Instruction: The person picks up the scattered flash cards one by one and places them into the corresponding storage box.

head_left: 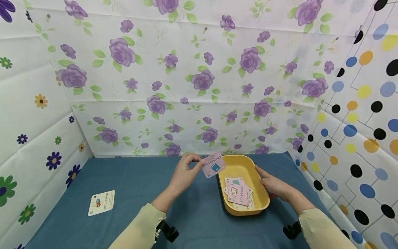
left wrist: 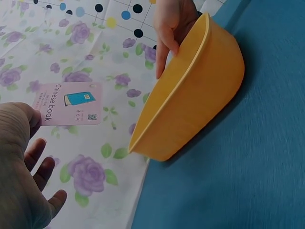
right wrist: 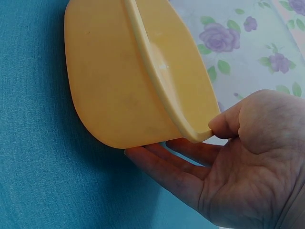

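A pink card [head_left: 214,165] printed "Chinese book" with a blue book picture is pinched at one edge by my left hand [head_left: 181,174]. In the left wrist view this card [left wrist: 71,104] is held between thumb and index finger, the other fingers spread. The card is raised beside the left rim of a yellow plastic bin [head_left: 238,166]. My right hand [head_left: 278,186] grips the bin's right side; in the right wrist view its thumb [right wrist: 226,121] is on the rim and the fingers are against the outside. Inside the bin lies a pink "storybook" card [head_left: 238,194], partly covering several other cards.
A cream "spaceship" card [head_left: 101,203] lies alone at the left of the blue-covered table [head_left: 136,183]. Floral sheeting [head_left: 186,86] rises along the back edge, with a dotted sheet [head_left: 354,138] on the right and a flowered one [head_left: 37,138] on the left.
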`<state>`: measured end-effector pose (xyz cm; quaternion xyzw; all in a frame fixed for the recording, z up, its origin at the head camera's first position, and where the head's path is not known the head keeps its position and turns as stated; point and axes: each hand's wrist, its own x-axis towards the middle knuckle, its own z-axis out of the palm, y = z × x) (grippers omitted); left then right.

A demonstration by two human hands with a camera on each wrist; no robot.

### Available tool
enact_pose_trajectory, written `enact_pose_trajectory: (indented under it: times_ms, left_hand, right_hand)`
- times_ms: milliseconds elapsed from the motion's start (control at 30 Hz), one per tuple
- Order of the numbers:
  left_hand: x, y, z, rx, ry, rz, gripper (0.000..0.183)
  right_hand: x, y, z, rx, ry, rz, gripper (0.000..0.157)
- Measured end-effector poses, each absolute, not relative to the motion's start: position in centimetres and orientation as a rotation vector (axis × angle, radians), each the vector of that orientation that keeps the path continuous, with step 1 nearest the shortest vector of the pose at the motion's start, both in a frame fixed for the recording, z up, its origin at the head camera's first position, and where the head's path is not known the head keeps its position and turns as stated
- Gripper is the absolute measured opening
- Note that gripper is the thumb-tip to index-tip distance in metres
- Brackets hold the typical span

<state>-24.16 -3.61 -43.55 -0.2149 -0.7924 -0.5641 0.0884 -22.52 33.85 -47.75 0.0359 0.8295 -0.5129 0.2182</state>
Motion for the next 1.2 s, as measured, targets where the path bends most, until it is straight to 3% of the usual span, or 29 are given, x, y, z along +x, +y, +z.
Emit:
enact_pose_trajectory:
  times_ms: [1200]
  left_hand:
    - [-22.8, 3.3, -45.3, -0.752, -2.596, -1.412, 0.017]
  right_hand:
    - [-22.5, 33.9, -47.7, 0.11, 2.297, -1.431, 0.074]
